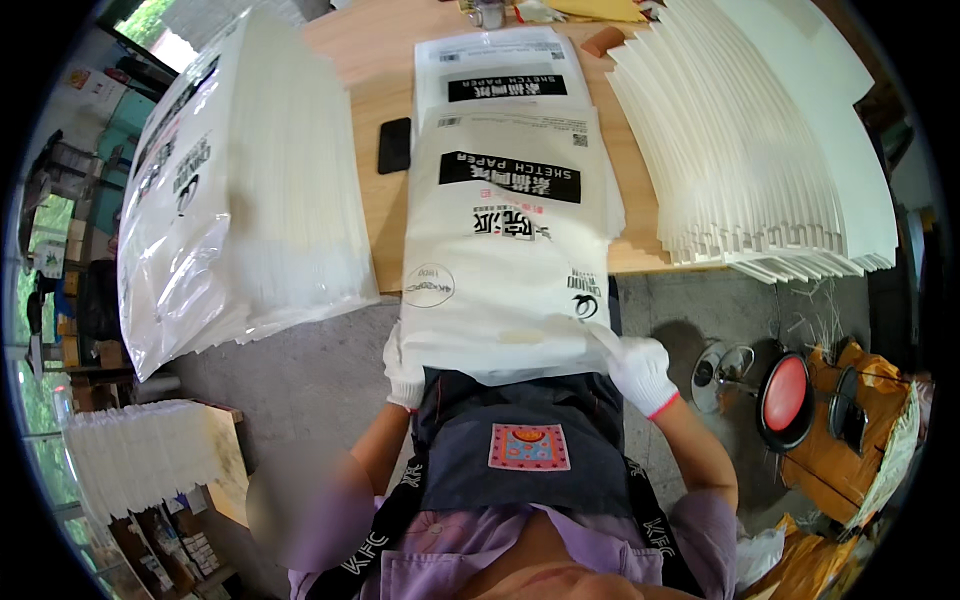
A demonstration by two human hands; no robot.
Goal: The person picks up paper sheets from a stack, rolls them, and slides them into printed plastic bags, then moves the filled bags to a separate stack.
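A white pack of sketch paper [500, 260] with a black printed label lies in front of me, its near end reaching past the table edge to my apron. My left hand [403, 372], in a white knitted glove, grips the near left edge, its fingers partly hidden by the pack. At the near right corner my right hand [640, 370], gloved the same way, closes on the edge with a digit over the top. Beneath the far end lies a similar sketch paper pack [500, 60].
A black phone [395, 146] lies left of the packs on the wooden table [335, 40]. Tall stacks flank them: plastic-wrapped packs [180, 200] on the left, white paper [740, 140] on the right. A red-seated stool [786, 392] stands at the right.
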